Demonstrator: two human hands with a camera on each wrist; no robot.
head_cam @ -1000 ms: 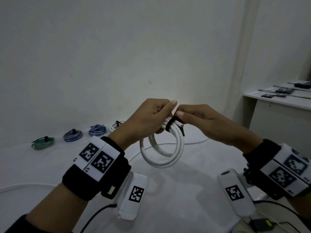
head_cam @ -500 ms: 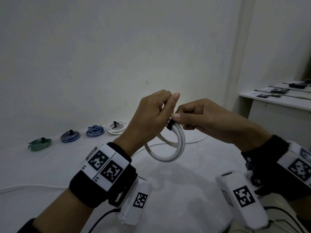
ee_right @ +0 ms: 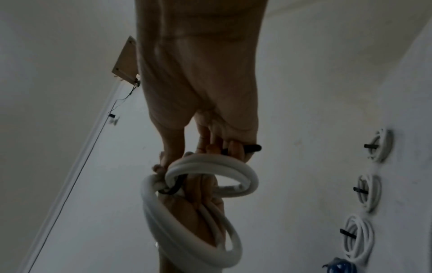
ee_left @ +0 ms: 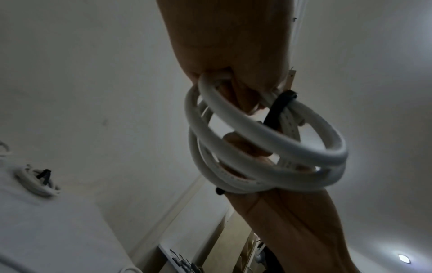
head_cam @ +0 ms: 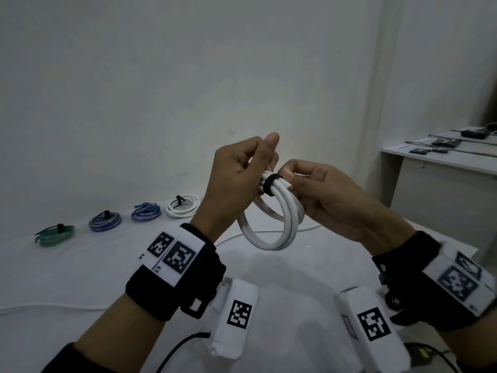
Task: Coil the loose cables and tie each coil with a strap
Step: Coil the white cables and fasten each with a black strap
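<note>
In the head view, the left hand (head_cam: 236, 181) and the right hand (head_cam: 322, 192) meet in the air above the white table (head_cam: 80, 275). Between them hangs the white cable coil (head_cam: 271, 224), made of several loops. The left hand grips the top of the coil with curled fingers, the thumb pointing up. A black strap (head_cam: 270, 184) goes around the loops just beside this hand. The fingertips of the right hand pinch at the coil right next to the strap. At the far side of the table four tied coils lie in a row: a green coil (head_cam: 55, 235), a dark blue coil (head_cam: 105, 221), a blue coil (head_cam: 146, 212) and a white tied coil (head_cam: 183, 206). A loose white cable (head_cam: 48, 309) runs along the table at the left. At the right stands a desk (head_cam: 441, 168) with some dark devices on it.

In the left wrist view, the left hand (ee_left: 233, 55) holds the coil (ee_left: 268, 153) from above, and the loops spread below it. The strap (ee_left: 278, 110) crosses the loops close to the fingers. Fingers of the right hand (ee_left: 292, 221) reach through the loops from below.

In the right wrist view, the right hand (ee_right: 205, 101) closes narrowly at the top of the coil (ee_right: 187, 221). One black strap end (ee_right: 252, 147) sticks out beside its fingers. The left hand (ee_right: 198, 212) shows inside the loops
</note>
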